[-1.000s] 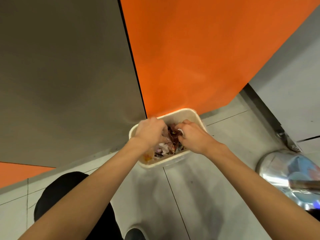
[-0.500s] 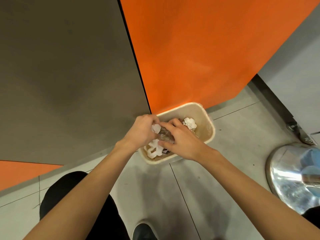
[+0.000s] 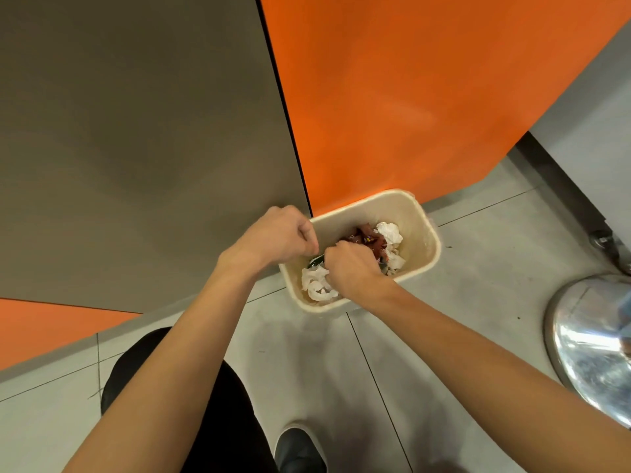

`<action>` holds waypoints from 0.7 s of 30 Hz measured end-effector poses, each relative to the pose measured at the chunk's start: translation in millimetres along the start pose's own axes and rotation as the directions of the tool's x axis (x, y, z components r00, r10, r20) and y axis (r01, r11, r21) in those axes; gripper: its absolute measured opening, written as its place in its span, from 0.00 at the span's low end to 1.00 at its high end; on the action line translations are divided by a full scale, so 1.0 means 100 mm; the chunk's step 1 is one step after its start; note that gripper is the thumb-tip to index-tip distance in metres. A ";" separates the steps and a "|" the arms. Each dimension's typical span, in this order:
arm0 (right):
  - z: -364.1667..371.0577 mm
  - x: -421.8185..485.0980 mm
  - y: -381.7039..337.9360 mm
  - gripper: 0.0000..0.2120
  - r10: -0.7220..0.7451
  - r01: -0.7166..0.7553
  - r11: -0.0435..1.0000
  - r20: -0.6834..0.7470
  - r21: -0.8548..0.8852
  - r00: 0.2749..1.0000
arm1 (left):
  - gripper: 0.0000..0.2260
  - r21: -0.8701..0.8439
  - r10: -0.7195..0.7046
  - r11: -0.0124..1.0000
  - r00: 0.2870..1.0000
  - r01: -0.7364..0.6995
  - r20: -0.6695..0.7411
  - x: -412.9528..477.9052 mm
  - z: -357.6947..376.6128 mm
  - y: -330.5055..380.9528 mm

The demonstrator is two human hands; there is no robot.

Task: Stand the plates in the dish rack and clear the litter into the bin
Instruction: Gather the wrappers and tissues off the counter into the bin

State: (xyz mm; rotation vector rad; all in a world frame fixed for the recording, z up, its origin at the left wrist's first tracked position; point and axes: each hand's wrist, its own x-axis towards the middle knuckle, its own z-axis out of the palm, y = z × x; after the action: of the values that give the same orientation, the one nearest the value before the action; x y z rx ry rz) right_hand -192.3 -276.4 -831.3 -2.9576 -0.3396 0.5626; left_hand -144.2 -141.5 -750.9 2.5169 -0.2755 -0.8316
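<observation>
Both hands hung over the bin (image 3: 423, 233), which stood on the floor (image 3: 478, 268) against the orange panel (image 3: 409, 97). The left hand (image 3: 276, 233) was clenched at the near-left rim, seemingly empty; the right hand (image 3: 355, 268) was fisted above crumpled white paper (image 3: 316, 283) and a red wrapper (image 3: 370, 238) inside, its grasp hidden.

R hand (image 3: 353, 268) contents hidden; maybe litter.

bin (image 3: 425, 230): cream, rectangular, open-topped, upright on the floor below my hands
litter (image 3: 374, 241): crumpled white tissues and dark red wrappers, piled loose inside the bin
</observation>
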 end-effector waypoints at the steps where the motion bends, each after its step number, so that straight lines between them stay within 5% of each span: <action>1: 0.05 0.04 -0.03 0.10 -0.007 0.009 0.999 0.036 -0.044 0.999 | 0.11 -0.005 -0.022 1.000 1.000 0.022 -0.003 0.01 -0.02 -0.01; 6: 0.18 0.25 -0.08 0.14 0.031 -0.009 0.995 0.226 -0.100 0.974 | 0.11 -0.022 -0.094 0.995 0.987 0.098 0.126 0.02 0.10 -0.02; 10: 0.09 0.30 0.05 0.10 0.077 -0.186 0.944 0.366 0.272 0.928 | 0.08 -0.054 -0.123 0.989 0.974 0.136 0.191 0.04 0.19 0.00; 14: -0.04 0.24 0.23 0.03 0.021 -0.409 0.677 0.539 0.612 0.842 | 0.10 -0.002 -0.134 0.990 0.955 0.139 0.264 0.07 0.21 -0.01; 21: -0.27 0.06 0.43 0.10 0.069 -0.288 0.681 0.333 0.673 0.940 | 0.12 -0.007 -0.034 0.999 0.993 0.035 0.117 0.08 0.16 0.06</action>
State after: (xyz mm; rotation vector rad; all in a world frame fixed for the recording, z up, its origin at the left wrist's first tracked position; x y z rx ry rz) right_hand -168.5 -319.0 -814.3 -2.1462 0.1485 0.9008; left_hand -147.5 -155.2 -763.7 2.4753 -0.2663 -0.9937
